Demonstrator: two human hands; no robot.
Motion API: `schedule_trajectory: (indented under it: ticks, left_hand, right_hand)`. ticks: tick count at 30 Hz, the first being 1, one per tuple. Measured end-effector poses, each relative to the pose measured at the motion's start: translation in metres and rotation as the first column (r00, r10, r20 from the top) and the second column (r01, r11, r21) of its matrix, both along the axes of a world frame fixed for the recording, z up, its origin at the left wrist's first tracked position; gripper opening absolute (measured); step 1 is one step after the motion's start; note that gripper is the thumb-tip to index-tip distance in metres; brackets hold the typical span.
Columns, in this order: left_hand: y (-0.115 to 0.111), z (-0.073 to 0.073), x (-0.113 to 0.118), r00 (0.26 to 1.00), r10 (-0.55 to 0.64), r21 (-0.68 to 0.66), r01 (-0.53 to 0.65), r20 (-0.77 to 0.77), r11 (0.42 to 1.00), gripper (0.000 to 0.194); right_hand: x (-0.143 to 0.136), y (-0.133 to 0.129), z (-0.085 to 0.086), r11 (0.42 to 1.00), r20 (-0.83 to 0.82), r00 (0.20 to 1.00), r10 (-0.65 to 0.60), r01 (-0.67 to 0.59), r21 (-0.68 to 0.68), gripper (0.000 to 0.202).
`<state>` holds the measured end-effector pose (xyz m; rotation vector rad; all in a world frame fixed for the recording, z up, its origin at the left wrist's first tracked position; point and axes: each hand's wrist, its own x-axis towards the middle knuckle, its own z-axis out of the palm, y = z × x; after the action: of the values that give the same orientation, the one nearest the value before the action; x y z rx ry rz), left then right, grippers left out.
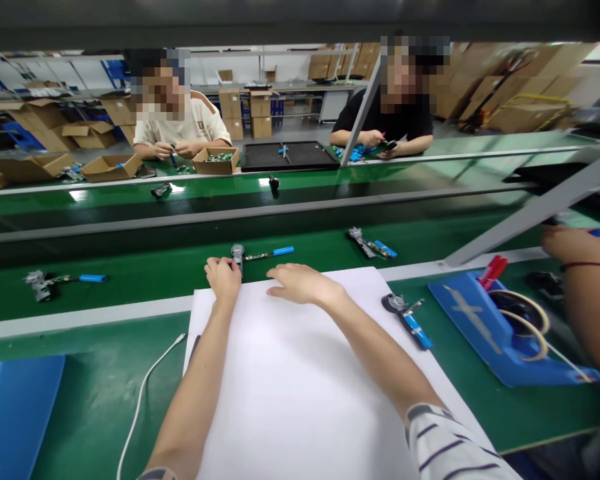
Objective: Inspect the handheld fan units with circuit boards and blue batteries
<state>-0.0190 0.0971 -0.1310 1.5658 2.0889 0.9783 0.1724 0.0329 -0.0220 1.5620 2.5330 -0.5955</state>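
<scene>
My left hand (223, 279) reaches over the far edge of a white board (290, 373), its fingers closed at the side of a small grey housing (238, 259) with a round top. From that housing a thin circuit board runs right to a blue cylindrical battery (283, 251). My right hand (303, 283) hovers above the board's far edge, fingers stretched out and holding nothing. On the right side of the white board lies a similar assembly (405, 317) with a round dark part and a blue battery.
Similar assemblies lie on the green belt at left (41, 285) and right (363, 243). Blue tape dispensers (480, 327) flank the board; a white cable (143, 393) lies left. A co-worker's arm (587, 280) is at right. A slanted post (540, 207) and two people stand beyond.
</scene>
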Motion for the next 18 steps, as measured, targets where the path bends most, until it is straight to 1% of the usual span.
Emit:
schedule_trajectory:
  ticks: [4,6,8,11,13,14,16,18]
  left_hand:
    - [-0.001,-0.001,0.000,0.996,0.065,0.037,-0.063,-0.053,0.997,0.006]
    - [-0.001,0.000,-0.001,0.995,0.088,0.075,-0.084,-0.051,0.994,0.014]
    - [-0.001,0.003,-0.004,0.992,0.117,0.131,-0.111,-0.041,0.985,0.022]
    - [-0.002,0.009,-0.004,0.989,0.147,0.225,-0.137,-0.028,0.965,0.023]
    - [-0.004,0.012,0.000,0.991,0.128,0.288,-0.113,-0.033,0.951,0.020]
    - [-0.005,0.012,0.004,0.994,0.101,0.316,-0.083,-0.042,0.945,0.018]
    - [-0.007,0.011,0.015,0.997,0.020,0.367,0.007,-0.070,0.930,0.017]
    - [-0.008,0.005,0.028,0.994,-0.061,0.402,0.093,-0.092,0.911,0.018]
  right_hand:
    - [-0.014,-0.014,0.004,0.997,0.020,0.997,0.072,-0.072,-0.015,0.033]
    - [-0.020,-0.018,0.003,0.993,0.024,0.994,0.110,-0.109,-0.040,0.033]
    - [-0.026,-0.019,-0.002,0.987,0.031,0.990,0.141,-0.138,-0.078,0.031]
    - [-0.036,-0.013,-0.017,0.980,0.032,0.987,0.155,-0.150,-0.130,0.029]
    - [-0.040,-0.005,-0.030,0.981,0.009,0.990,0.140,-0.137,-0.138,0.026]
    - [-0.041,0.001,-0.038,0.982,-0.012,0.992,0.126,-0.127,-0.139,0.026]
    - [-0.040,0.012,-0.052,0.982,-0.072,0.992,0.099,-0.109,-0.152,0.026]
    - [-0.036,0.024,-0.064,0.973,-0.152,0.984,0.091,-0.120,-0.197,0.027]
